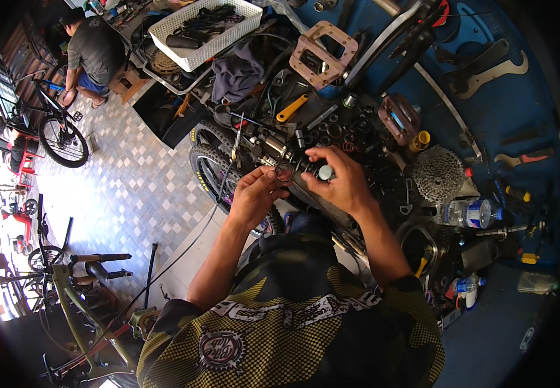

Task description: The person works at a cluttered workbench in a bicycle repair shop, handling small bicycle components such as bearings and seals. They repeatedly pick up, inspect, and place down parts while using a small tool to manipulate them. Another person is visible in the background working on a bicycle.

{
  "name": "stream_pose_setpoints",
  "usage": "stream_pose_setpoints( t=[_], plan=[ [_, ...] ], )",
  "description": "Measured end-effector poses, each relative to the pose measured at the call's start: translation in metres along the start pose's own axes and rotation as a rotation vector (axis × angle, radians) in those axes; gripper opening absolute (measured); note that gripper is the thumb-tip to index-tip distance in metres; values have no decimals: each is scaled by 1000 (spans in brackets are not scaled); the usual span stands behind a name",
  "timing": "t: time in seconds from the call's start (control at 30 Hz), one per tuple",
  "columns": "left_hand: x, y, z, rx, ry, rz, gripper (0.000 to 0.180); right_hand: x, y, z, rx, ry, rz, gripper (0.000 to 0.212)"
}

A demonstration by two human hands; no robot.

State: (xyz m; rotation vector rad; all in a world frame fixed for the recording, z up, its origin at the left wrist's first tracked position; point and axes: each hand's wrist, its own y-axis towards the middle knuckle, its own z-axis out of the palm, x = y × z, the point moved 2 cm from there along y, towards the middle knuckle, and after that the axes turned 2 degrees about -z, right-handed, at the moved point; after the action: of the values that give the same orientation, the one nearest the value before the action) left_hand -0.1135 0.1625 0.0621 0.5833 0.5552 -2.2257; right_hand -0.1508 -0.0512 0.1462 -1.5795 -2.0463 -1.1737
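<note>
Crowded workbench (519, 110), left hand (254, 197) pinching ring (284, 172)

Your left hand (254, 194) pinches a small dark ring (284, 172) at the fingertips; your right hand (339, 181) is just beside it, fingers curled over a pale round cap (325, 172). Both sit above a knobby bike tyre (207, 165) at the edge of the cluttered blue workbench (506, 107). Cassette sprocket (438, 173) and water bottle (469, 213) lie to your right, white basket (205, 29) further back.

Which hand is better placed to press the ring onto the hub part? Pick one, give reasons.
Probably the left hand: its fingertips already pinch the small ring, right beside the hub part that the right hand steadies.
</note>
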Motion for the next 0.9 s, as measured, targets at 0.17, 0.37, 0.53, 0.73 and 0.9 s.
stream_pose_setpoints(
  t=[0.17,0.37,0.53,0.73,0.9],
  plan=[
    [-1,1,4,10,49,7,18,21,1,11,49,-60,-57,46],
    [-3,-2,9,19,31,54,18,26,0,22,51,-160,-86,47],
    [-4,-3,5,12,59,70,17,28,0,25,61,-185,-98,47],
    [-12,-5,7,-4,125,87,17,32,1,24,90,-202,-78,46],
    [-16,-5,4,-23,239,87,15,15,9,23,47,209,117,29]
  ],
)
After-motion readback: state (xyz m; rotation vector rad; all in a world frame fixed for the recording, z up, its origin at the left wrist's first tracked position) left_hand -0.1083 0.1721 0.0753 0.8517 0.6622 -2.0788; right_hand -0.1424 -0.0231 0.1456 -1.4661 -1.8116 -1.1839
